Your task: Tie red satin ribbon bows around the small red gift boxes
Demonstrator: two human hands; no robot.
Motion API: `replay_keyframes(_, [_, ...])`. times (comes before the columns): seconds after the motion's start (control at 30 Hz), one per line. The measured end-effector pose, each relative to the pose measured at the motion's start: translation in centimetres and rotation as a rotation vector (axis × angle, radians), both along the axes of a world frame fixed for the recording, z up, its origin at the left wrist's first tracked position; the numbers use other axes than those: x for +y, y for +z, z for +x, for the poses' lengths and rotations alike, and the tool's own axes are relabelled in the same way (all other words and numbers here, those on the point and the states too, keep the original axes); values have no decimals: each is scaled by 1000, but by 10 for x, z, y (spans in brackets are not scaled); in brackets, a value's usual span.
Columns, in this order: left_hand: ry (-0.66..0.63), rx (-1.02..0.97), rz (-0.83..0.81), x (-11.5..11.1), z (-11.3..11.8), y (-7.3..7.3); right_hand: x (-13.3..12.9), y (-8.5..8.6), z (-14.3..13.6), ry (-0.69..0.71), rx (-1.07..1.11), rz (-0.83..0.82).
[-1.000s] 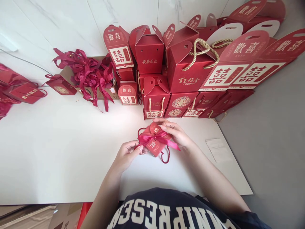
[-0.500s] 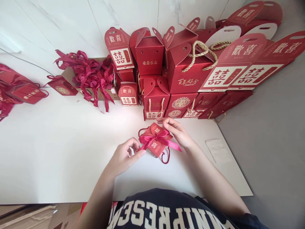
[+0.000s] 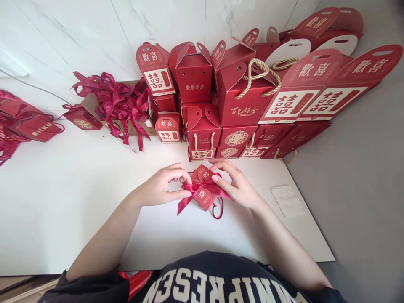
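A small red gift box (image 3: 206,203) with gold characters on its folded top lies on the white table in front of me. A shiny crimson ribbon (image 3: 184,204) is tied in a bow across the top, its tails spreading left and right. My left hand (image 3: 164,184) pinches the bow's left loop between thumb and fingers. On the opposite side, my right hand (image 3: 238,185) has its thumb on the bow's right part, with the fingers curled behind the box's far corner. A dark red cord handle (image 3: 217,214) sticks out at the near side.
Red gift boxes (image 3: 240,111) of several sizes are stacked along the back, some with gold rope handles. A cardboard box (image 3: 91,101) overflows with crimson ribbons (image 3: 124,105). More red boxes (image 3: 38,128) stand at far left. White paper (image 3: 287,201) lies near the grey wall (image 3: 356,189).
My left hand has moved up and right, closing on the bow's left loop. My right thumb has come inward onto the ribbon. The left tail now hangs lower.
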State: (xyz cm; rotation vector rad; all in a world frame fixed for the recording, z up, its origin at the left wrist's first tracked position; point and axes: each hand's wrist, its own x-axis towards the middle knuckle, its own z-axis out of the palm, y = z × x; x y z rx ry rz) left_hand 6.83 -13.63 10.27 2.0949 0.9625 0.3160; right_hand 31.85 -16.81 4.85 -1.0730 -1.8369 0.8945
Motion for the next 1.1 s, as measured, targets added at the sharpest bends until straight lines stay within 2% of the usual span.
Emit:
replay_keyframes(0.2, [-47,-11,-266,16,-3,-3,-6,1,-8,15,-83,158])
replay_keyframes(0.4, [-44,-146,-430,36,10,-11,-4,-2,-15,36,-153,224])
replay_keyframes(0.53, [-48,-133,-440,45,15,-19,-12,5,-18,57,-250,411])
replay_keyframes(0.7, [-101,-61,-422,50,13,-20,-35,3,-40,273,-437,612])
replay_keyframes(0.8, [-100,-59,-402,49,14,-19,-40,-1,-48,287,-510,591])
replay_keyframes(0.87, [-104,-54,-354,48,16,-19,-38,1,-46,299,-464,542])
replay_keyframes(1.1, [-59,2,-89,43,22,-25,-25,22,-5,340,-234,298])
